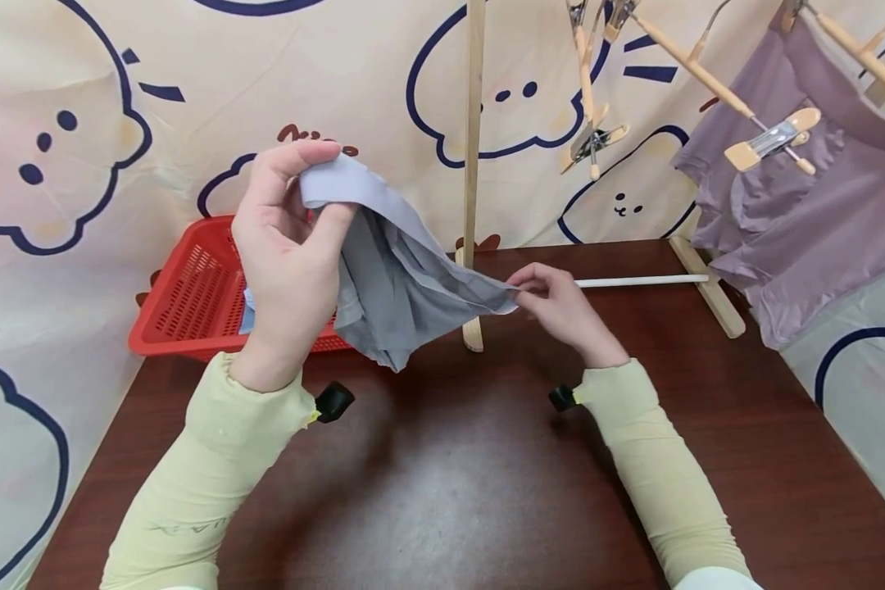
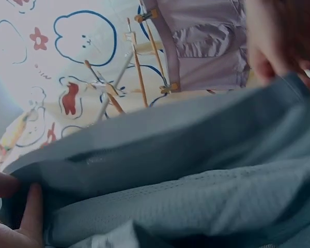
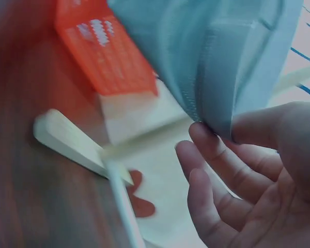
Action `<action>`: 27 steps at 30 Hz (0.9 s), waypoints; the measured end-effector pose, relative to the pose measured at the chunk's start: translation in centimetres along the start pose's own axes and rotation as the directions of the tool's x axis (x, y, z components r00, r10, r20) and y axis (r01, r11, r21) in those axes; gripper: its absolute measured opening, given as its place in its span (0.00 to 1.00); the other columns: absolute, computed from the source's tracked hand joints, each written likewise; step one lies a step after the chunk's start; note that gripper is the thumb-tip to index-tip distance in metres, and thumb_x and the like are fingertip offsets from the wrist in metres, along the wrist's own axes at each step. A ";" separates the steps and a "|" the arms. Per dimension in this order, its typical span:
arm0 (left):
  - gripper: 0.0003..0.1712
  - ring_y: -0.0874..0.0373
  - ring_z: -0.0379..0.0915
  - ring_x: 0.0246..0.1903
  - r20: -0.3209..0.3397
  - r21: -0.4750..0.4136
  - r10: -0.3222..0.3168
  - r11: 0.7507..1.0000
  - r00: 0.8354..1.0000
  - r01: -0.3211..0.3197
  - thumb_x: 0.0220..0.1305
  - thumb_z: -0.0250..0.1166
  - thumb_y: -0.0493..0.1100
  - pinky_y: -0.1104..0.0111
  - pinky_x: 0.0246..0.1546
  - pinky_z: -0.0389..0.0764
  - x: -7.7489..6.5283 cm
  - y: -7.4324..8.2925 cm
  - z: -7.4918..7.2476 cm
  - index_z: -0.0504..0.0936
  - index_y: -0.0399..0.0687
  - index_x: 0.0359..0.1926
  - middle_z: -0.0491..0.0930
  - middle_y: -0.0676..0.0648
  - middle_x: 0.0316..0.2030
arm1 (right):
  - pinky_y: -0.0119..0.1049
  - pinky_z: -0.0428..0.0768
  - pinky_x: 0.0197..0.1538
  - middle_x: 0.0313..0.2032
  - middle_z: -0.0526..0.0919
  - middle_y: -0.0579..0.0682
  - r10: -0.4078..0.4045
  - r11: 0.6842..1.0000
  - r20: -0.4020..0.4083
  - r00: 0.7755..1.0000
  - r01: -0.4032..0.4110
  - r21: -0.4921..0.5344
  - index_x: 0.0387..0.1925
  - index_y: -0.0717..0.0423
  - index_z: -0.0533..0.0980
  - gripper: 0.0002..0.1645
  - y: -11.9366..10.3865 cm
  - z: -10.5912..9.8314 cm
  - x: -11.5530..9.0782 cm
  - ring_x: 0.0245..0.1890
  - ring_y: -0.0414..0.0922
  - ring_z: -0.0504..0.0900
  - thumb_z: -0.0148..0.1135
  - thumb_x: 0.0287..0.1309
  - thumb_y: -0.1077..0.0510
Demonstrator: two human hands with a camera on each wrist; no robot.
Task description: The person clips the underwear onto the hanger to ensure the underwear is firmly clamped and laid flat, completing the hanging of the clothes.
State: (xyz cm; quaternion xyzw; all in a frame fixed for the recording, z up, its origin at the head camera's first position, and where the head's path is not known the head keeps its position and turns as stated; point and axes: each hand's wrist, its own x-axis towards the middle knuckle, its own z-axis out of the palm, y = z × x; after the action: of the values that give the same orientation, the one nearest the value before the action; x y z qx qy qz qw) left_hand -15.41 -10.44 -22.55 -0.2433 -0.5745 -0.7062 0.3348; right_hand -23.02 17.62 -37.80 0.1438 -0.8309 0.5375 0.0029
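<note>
Grey underpants (image 1: pixel 394 287) with a paler waistband (image 1: pixel 361 184) are stretched in the air between both hands. At the upper left end, my left hand (image 1: pixel 283 254) pinches the waistband between thumb and fingers. Lower and to the right, my right hand (image 1: pixel 560 307) pinches the other end of the waistband. In the right wrist view, the thumb and forefinger of the right hand (image 3: pixel 248 175) meet at that corner, the other fingers loosely bent. The left wrist view looks along the waistband (image 2: pixel 160 124), spread apart, with fabric folds below.
A red basket (image 1: pixel 192 328) with some blue cloth stands behind the left hand. A wooden post (image 1: pixel 474 123) and a white rod (image 1: pixel 642 280) belong to a rack on the brown table (image 1: pixel 442 492). Mauve underpants (image 1: pixel 796 188) hang from a clip hanger (image 1: pixel 701 74) at right; another hanger's clip (image 1: pixel 593 143) dangles nearby.
</note>
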 end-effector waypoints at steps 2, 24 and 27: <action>0.15 0.43 0.75 0.49 0.007 0.032 -0.005 0.999 1.000 0.005 0.63 0.61 0.24 0.62 0.53 0.77 0.0 -0.3 -0.4 0.83 0.34 0.50 0.76 0.39 0.51 | 0.41 0.83 0.36 0.40 0.86 0.58 0.016 1.000 -0.007 1.000 -0.016 0.004 0.48 0.63 0.80 0.09 -0.2 -1.4 -0.3 0.33 0.54 0.84 0.61 0.70 0.62; 0.07 0.56 0.70 0.24 0.317 0.361 -0.401 0.889 0.859 0.282 0.73 0.62 0.36 0.67 0.25 0.68 -2.4 -5.2 -4.4 0.72 0.40 0.43 0.78 0.42 0.28 | 0.28 0.81 0.30 0.34 0.86 0.41 0.078 0.968 -0.370 0.926 0.018 0.249 0.50 0.57 0.76 0.15 -1.5 -8.2 -2.5 0.28 0.39 0.82 0.64 0.63 0.69; 0.13 0.55 0.78 0.37 0.437 0.427 -0.479 0.855 0.762 0.293 0.69 0.64 0.32 0.65 0.32 0.70 -3.5 -6.0 -4.3 0.66 0.40 0.35 0.85 0.45 0.38 | 0.28 0.81 0.29 0.34 0.85 0.46 0.084 0.944 -0.407 0.910 0.059 0.325 0.48 0.60 0.77 0.11 -1.8 -8.1 -2.5 0.28 0.39 0.82 0.62 0.64 0.70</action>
State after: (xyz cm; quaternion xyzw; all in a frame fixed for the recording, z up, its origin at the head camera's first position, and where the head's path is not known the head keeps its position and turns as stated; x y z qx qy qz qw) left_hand -17.47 -13.24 -29.94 -0.2418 -0.7927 -0.5579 0.0448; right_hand -21.39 24.79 -33.18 0.0193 -0.7103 0.6870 0.1518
